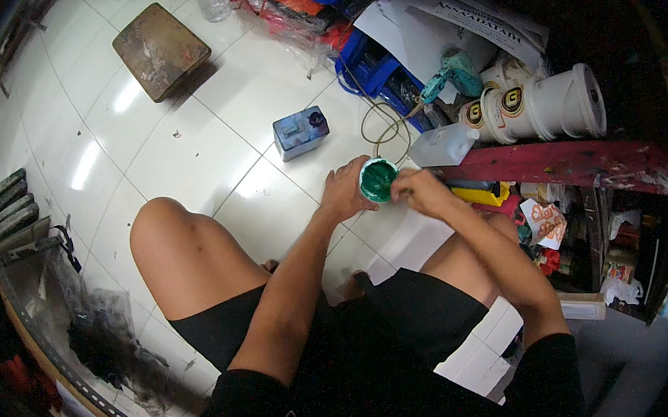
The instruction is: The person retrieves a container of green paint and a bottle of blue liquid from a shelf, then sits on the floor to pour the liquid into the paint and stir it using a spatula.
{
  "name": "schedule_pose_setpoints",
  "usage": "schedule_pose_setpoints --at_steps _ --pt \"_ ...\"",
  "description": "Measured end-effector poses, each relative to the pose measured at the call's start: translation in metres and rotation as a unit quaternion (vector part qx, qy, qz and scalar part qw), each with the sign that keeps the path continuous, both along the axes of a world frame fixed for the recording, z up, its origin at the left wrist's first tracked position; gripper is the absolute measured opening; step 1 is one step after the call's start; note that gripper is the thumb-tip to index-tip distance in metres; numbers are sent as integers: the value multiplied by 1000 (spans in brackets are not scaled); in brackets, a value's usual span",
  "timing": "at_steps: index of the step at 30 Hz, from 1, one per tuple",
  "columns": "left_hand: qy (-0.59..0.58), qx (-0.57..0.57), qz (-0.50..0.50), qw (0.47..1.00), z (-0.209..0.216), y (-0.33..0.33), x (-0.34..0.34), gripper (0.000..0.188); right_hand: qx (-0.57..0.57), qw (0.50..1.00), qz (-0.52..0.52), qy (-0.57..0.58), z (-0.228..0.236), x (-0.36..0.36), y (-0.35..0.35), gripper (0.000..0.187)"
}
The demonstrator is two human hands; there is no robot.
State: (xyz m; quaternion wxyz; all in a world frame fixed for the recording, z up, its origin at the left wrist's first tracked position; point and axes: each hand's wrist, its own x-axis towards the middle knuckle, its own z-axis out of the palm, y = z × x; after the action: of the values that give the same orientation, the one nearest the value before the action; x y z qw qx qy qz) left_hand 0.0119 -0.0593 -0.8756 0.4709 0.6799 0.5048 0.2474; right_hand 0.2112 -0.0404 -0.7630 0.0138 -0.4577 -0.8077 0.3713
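The left hand (346, 190) has its fingers wrapped around the left side of a small round white cup (364, 176) with green paint (380, 182) inside. The right hand's (421, 191) fingers are bent together at the cup's right rim; I cannot tell whether they pinch anything. Beyond the left fingers stands a blue-stained rectangular plastic container (296, 143); beyond the right, a translucent whitish plastic jug (441, 147).

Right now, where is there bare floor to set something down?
Bare tiles lie between the wooden stool and the bluish container, and between that container and the bent left knee. White buckets and a translucent jug crowd the right side, past the right hand and cup of green paint.
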Motion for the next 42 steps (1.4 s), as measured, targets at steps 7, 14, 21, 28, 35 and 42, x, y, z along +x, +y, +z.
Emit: schedule_pose_setpoints --at_steps 7,14,21,28,35,42 --pt "5 -42 9 999 -7 6 2 108 51 998 -40 12 -3 -1 5 22" --pt "-26 -9 43 999 3 15 2 107 67 979 -178 73 -14 4 16 16" --pt "128 -132 63 981 -24 8 -38 119 17 919 -392 30 -4 40 30 38" --pt "-68 14 308 949 -13 49 -116 96 -14 886 -437 157 51 44 2 34" --pt "9 49 114 992 35 65 -127 68 68 887 -430 157 60 30 10 29" --pt "364 282 -92 883 123 69 -98 48 118 884 -438 112 51 62 25 30"
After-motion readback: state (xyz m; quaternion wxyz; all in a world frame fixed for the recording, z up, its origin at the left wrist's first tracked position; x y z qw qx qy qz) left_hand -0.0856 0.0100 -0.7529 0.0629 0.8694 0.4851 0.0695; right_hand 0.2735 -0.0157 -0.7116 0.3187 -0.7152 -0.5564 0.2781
